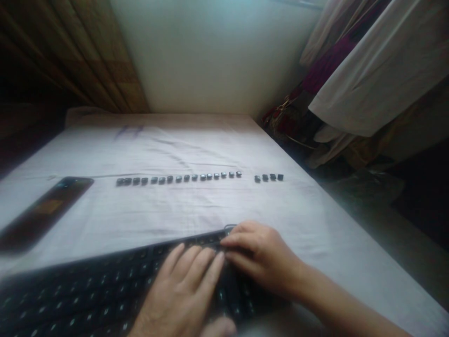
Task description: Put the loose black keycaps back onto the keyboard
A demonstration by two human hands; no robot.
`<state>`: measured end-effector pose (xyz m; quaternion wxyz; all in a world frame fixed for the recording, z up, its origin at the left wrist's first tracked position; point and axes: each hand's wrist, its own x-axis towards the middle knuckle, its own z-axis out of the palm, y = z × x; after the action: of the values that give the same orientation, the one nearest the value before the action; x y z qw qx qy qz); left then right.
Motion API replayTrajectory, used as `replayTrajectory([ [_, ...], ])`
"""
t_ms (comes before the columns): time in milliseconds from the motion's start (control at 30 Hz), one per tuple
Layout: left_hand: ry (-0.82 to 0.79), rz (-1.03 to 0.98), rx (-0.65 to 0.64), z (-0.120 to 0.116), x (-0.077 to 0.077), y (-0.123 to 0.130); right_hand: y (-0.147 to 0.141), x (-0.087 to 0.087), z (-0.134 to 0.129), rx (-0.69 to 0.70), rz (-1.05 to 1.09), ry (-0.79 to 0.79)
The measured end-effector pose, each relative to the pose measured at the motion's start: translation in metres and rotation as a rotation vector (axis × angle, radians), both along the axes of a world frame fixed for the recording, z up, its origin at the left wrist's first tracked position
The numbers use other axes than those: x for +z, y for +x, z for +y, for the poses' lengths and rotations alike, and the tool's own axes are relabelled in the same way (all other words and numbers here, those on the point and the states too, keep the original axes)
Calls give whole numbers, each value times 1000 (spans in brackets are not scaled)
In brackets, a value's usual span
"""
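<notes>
Left hand (180, 285) lies open, palm down, on the black keyboard (77, 285), its fingertips reaching the upper keys and covering part of them. Just beside them, the right hand (264, 257) curls with thumb and forefinger close together at the keyboard's far edge; whether it grips anything, I cannot tell. Pale characters mark the keys left of the left hand, too blurred to read surely; no brand is legible. A thin dark loop (229, 227) touches or sits near the right hand's fingers. Beyond both hands, small dark keycap-like pieces (178, 179) form a long row on the white sheet (168, 206), with a separate group of four (269, 178) to its right. Left of that row lies a dark phone (42, 217) with an unreadable orange patch. Farther out, a purple mark (128, 133) resembles an H. Hanging cloths (372, 75) are at far right.
</notes>
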<state>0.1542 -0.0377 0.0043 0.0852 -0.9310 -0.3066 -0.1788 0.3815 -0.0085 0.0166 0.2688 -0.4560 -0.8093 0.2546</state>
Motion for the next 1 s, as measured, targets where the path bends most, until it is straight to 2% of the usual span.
replayTrajectory([
  [167,27,-7,-16,2,-1,0,3,-3,0,-7,45,16],
  [467,-47,-38,5,1,1,0,4,-6,3,4,68,-24],
  [1000,-45,-41,51,-2,1,3,1,-5,2,9,19,-3],
])
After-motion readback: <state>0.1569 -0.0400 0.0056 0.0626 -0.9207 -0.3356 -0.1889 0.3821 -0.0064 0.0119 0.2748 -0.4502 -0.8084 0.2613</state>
